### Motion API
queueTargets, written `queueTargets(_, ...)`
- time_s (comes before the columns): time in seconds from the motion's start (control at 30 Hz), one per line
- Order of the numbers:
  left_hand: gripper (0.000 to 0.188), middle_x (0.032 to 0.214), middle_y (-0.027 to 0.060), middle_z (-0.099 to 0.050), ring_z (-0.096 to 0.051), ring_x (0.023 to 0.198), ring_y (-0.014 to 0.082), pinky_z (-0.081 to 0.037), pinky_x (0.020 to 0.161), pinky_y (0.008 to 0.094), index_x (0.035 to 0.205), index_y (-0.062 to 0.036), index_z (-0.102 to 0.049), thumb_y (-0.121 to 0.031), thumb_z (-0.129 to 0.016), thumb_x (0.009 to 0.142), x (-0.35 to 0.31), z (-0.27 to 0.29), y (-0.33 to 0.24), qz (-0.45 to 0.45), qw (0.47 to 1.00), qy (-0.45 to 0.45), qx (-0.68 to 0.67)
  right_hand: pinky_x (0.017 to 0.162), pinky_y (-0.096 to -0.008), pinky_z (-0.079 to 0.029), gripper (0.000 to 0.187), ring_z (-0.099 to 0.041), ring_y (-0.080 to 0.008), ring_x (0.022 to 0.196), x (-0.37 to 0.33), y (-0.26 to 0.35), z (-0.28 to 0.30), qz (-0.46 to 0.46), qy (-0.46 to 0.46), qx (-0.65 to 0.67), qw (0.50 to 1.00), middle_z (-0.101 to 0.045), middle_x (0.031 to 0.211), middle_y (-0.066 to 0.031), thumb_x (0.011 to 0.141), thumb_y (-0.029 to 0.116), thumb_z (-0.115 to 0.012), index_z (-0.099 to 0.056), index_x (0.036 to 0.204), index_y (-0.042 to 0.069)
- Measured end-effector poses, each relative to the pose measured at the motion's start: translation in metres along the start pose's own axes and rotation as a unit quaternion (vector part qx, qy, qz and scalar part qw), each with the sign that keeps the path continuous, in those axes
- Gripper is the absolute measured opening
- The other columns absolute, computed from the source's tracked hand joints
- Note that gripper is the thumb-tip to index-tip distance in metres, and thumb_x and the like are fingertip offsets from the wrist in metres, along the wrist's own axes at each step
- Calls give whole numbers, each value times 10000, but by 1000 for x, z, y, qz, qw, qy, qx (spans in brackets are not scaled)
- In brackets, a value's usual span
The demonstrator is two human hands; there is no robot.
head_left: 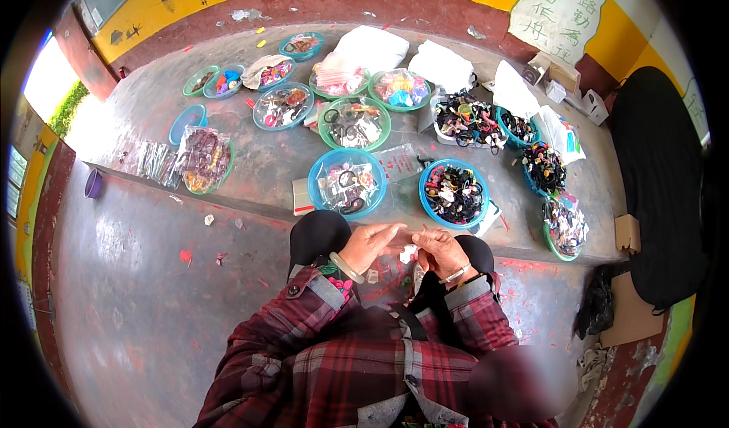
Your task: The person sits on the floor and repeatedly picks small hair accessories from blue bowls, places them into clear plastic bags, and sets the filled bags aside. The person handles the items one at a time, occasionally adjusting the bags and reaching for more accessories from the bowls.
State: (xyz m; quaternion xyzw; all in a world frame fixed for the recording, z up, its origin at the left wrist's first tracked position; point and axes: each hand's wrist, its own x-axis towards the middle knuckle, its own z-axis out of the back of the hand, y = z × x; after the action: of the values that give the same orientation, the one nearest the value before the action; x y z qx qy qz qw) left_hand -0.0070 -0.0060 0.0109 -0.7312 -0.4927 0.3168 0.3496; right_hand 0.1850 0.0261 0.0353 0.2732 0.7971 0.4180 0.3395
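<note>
My left hand (367,246) is held over my lap, palm toward the right hand, its fingers stretched toward the right and pressed together at the tips. Anything between them is too small to make out. Facing it, my right hand (442,252) is closed in a pinch. A small white piece (408,253) shows at its fingertips, its kind unclear. Just beyond my knees stand two blue basins: the left basin (312,181) has bagged hair ties, and the right basin (484,209) has loose dark hair ties with coloured trinkets.
On the raised concrete platform (273,153) stand several more basins of small accessories, with white sacks (372,47) behind. Clear packets (158,164) lie at the left. A black cloth-covered shape (659,193) and cardboard (632,310) are at the right. Red scraps dot the floor (144,291).
</note>
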Motion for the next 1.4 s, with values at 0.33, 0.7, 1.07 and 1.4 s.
queueTargets(0.33,364,1141,108,-535,-558,977,177,-499,820,302,1186,40,-479,-218,-445,931,-5,-9,-10,2,997,-30,65,383,-199,-380,266,-542,-105,444,-5,11,-12,-22,-29,9,999,-606,613,-58,861,275,-569,-618,940,26)
queueTargets(0.7,319,1135,96,-542,-554,955,133,-504,798,278,1211,8,-477,-126,-453,922,-5,-14,-12,-17,985,-20,172,414,-193,-393,297,-594,-126,529,-2,1,2,-24,-9,2,1000,-628,668,-75,871,295,-545,-615,948,16)
queueTargets(1.07,339,1108,86,-553,-570,942,143,-502,774,272,1244,-6,-438,-152,-419,938,-1,-7,1,-83,975,29,204,446,-185,-394,350,-599,-123,555,-8,9,-4,-20,16,-12,1000,-634,727,-80,870,324,-540,-598,1041,25)
queueTargets(1.4,248,865,40,-628,-559,589,74,-474,485,195,1071,-2,-588,-160,-518,894,-1,-2,-2,-97,964,-94,229,487,-187,-404,389,-615,-140,759,-1,1,3,3,27,8,1000,-615,1006,-112,887,320,-510,-539,1122,11)
